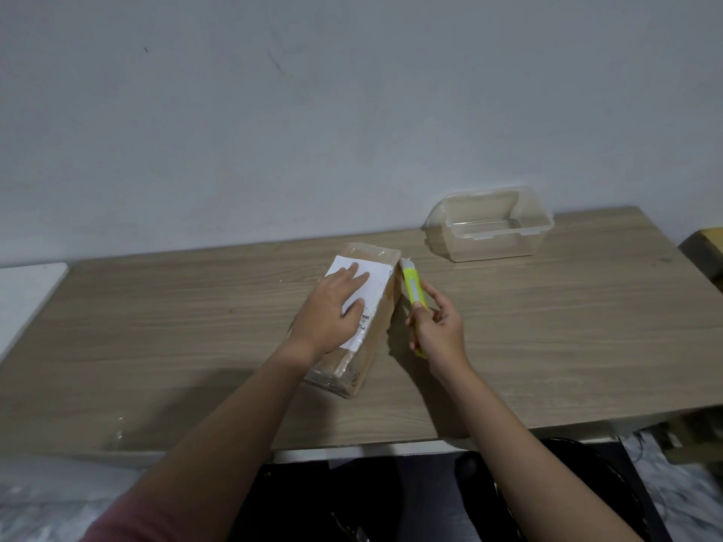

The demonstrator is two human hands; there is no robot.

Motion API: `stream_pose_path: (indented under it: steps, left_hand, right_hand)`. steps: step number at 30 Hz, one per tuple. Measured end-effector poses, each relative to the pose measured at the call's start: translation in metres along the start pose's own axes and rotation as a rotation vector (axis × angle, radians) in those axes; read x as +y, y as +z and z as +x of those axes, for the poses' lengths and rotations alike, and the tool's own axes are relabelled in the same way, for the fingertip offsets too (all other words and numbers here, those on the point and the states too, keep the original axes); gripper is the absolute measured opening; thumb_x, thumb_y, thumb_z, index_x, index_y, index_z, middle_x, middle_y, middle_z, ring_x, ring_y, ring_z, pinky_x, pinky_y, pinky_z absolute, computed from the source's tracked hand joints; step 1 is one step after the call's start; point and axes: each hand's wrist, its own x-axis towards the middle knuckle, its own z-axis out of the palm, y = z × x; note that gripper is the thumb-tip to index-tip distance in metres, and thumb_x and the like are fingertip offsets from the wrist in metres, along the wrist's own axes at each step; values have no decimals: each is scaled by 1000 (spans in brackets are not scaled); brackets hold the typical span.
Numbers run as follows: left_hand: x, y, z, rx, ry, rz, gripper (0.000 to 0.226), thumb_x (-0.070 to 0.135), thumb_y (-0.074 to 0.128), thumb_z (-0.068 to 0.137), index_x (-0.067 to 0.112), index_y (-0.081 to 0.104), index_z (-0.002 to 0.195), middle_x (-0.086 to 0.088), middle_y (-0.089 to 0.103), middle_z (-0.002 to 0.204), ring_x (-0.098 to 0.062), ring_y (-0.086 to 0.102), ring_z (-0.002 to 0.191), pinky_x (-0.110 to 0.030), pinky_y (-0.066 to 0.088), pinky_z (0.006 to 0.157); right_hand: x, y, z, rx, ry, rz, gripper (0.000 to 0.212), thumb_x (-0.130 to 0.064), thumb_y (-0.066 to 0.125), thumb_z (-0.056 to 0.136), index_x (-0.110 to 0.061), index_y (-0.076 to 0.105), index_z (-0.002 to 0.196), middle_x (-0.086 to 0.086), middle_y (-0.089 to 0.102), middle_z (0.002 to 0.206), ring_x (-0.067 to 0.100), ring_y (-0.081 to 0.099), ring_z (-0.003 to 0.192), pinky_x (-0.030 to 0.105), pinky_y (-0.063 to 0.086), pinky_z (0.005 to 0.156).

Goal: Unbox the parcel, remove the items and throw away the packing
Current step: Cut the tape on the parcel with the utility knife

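A brown cardboard parcel, wrapped in clear tape and bearing a white label, lies on the wooden table. My left hand presses flat on top of the label, fingers spread. My right hand grips a yellow-green utility knife, whose tip touches the parcel's far right upper edge. The parcel is closed.
A clear plastic container stands open at the back right of the table, near the wall. A scrap of clear plastic lies near the front left edge. A white surface adjoins the table at the left. Dark objects sit below the front edge.
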Motion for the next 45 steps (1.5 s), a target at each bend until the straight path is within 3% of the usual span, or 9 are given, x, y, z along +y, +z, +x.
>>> stream_pose_path:
  steps: [4, 10, 22, 30, 37, 45]
  left_hand:
    - [-2, 2, 4, -108, 28, 137, 55, 44, 34, 89, 33, 35, 143, 8, 20, 157, -13, 14, 146, -42, 17, 118]
    - [-2, 4, 4, -157, 27, 203, 52, 38, 35, 96, 31, 26, 146, 5, 11, 158, -14, 5, 147, -43, 6, 119]
    - [2, 5, 5, -152, -8, 182, 50, 33, 38, 98, 32, 25, 146, 6, 9, 158, -12, 2, 147, -40, 1, 118]
    - [2, 3, 5, -178, -2, 168, 49, 33, 37, 98, 34, 24, 146, 8, 9, 158, -11, 1, 147, -41, 0, 118]
    - [2, 4, 7, -181, -19, 177, 50, 33, 37, 98, 33, 24, 146, 8, 8, 158, -10, 1, 147, -40, -1, 118]
    - [3, 3, 6, -202, 23, 194, 50, 32, 39, 98, 33, 25, 146, 7, 9, 158, -11, 3, 147, -43, 0, 118]
  right_hand:
    - [-4, 2, 11, -2, 3, -39, 39, -8, 50, 94, -21, 51, 131, 7, 55, 63, 10, 40, 30, 18, 35, 33]
    - [-7, 3, 20, -26, 7, -48, 39, -9, 50, 94, -19, 50, 131, 8, 55, 63, 10, 41, 29, 16, 34, 33]
    - [1, 6, 12, -21, -25, -60, 38, -8, 49, 95, -24, 50, 129, 6, 53, 62, 10, 41, 33, 20, 38, 34]
    - [-17, -9, 28, -148, 2, -146, 40, -3, 49, 93, -22, 53, 128, 8, 50, 59, 10, 36, 29, 16, 30, 32]
    - [-21, -21, 24, -254, -63, -303, 38, -4, 48, 94, -19, 52, 129, 8, 47, 55, 9, 37, 27, 16, 32, 31]
    - [-26, -39, 18, -318, -65, -390, 39, -4, 50, 94, -26, 53, 127, 8, 50, 58, 8, 39, 30, 21, 36, 31]
